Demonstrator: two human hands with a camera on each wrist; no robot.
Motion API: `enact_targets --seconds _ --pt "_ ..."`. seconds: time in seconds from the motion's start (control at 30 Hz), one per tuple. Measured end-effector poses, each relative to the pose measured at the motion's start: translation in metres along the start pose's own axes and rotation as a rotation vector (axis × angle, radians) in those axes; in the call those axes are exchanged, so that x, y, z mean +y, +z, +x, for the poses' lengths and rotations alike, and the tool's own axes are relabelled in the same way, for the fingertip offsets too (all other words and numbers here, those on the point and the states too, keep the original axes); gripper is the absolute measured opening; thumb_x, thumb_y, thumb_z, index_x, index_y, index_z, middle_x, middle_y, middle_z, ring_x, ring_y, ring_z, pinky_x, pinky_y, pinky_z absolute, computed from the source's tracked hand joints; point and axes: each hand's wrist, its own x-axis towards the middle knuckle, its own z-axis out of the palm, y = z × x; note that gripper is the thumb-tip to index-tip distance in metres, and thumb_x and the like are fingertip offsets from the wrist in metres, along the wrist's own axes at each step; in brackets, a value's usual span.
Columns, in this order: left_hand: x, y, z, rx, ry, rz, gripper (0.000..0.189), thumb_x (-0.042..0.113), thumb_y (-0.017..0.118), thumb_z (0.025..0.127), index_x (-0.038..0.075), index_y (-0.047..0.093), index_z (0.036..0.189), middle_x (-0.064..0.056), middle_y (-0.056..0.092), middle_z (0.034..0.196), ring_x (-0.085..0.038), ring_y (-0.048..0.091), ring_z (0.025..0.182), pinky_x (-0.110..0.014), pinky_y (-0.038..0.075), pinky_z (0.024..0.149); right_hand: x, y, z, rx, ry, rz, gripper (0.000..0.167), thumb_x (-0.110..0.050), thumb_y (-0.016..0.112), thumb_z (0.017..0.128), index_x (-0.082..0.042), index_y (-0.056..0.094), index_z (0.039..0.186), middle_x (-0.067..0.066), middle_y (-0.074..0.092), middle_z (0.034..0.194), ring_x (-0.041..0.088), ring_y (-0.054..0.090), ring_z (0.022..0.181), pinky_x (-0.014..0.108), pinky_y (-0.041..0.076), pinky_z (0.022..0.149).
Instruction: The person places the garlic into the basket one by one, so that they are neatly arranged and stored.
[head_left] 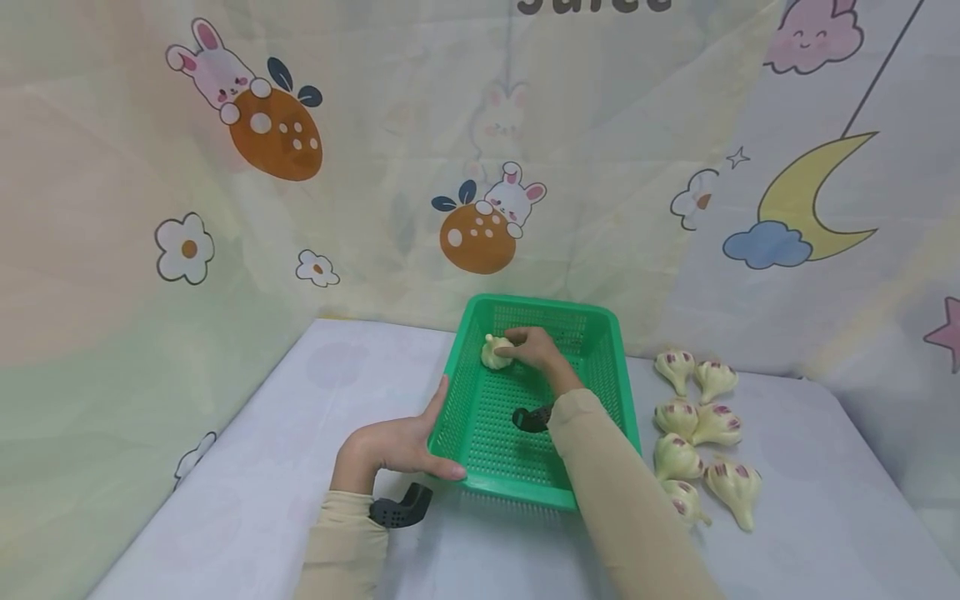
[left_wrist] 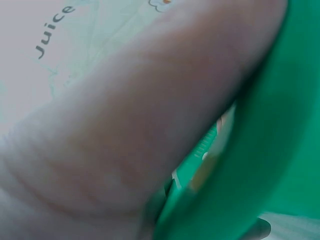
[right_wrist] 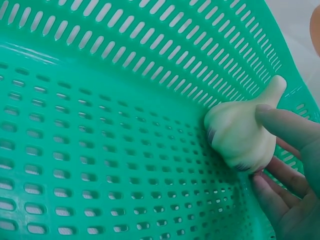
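Observation:
A green plastic basket (head_left: 517, 487) with slotted walls stands on the table. At its near left corner my left hand (head_left: 397, 446) holds it, thumb on the near rim and fingers along the left side. My right hand (head_left: 532, 348) reaches inside, near the back left corner, and holds a garlic bulb (head_left: 494, 353) between thumb and fingers. Up close in the right wrist view, the pale garlic bulb has purple marks and its stem points up and right. In the left wrist view, a blurred part of my left hand (left_wrist: 130, 110) covers much of the basket rim (left_wrist: 210, 200).
Several more garlic bulbs (head_left: 717, 425) lie on the table to the right of the basket, some touching, one partly behind my right sleeve (head_left: 622, 492). Patterned cloth (head_left: 375, 167) hangs behind the white-covered table (head_left: 330, 375).

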Motion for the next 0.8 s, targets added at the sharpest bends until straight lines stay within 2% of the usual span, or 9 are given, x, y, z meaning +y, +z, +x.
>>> enact_targets --seconds 0.23,0.57,0.8 --pt "0.002 0.000 -0.001 0.003 -0.004 -0.005 0.134 0.059 0.075 0.071 0.019 -0.029 0.147 -0.013 0.004 0.160 -0.025 0.026 0.142 -0.045 0.030 0.111 -0.005 -0.002 -0.004 -0.021 -0.042 -0.035 0.058 -0.029 0.067 0.089 -0.006 0.049 0.138 0.017 0.048 0.141 0.035 0.045 0.129 0.048 0.040 0.102" --pt "0.003 0.002 -0.001 -0.001 0.006 -0.009 0.134 0.059 0.075 0.071 0.017 -0.028 0.147 -0.013 0.004 0.160 -0.026 0.025 0.142 -0.045 0.030 0.112 -0.006 -0.004 -0.012 -0.034 -0.040 -0.128 0.057 -0.018 0.069 0.087 -0.006 0.049 0.138 0.020 0.048 0.141 0.037 0.043 0.129 0.050 0.039 0.103" --pt "0.001 0.001 -0.004 0.016 -0.014 0.007 0.132 0.056 0.075 0.072 0.021 -0.027 0.147 -0.013 0.009 0.159 -0.025 0.028 0.141 -0.045 0.031 0.111 -0.012 -0.010 -0.012 -0.040 -0.028 -0.179 0.062 -0.023 0.069 0.088 -0.011 0.044 0.143 0.020 0.046 0.142 0.038 0.043 0.130 0.051 0.040 0.102"
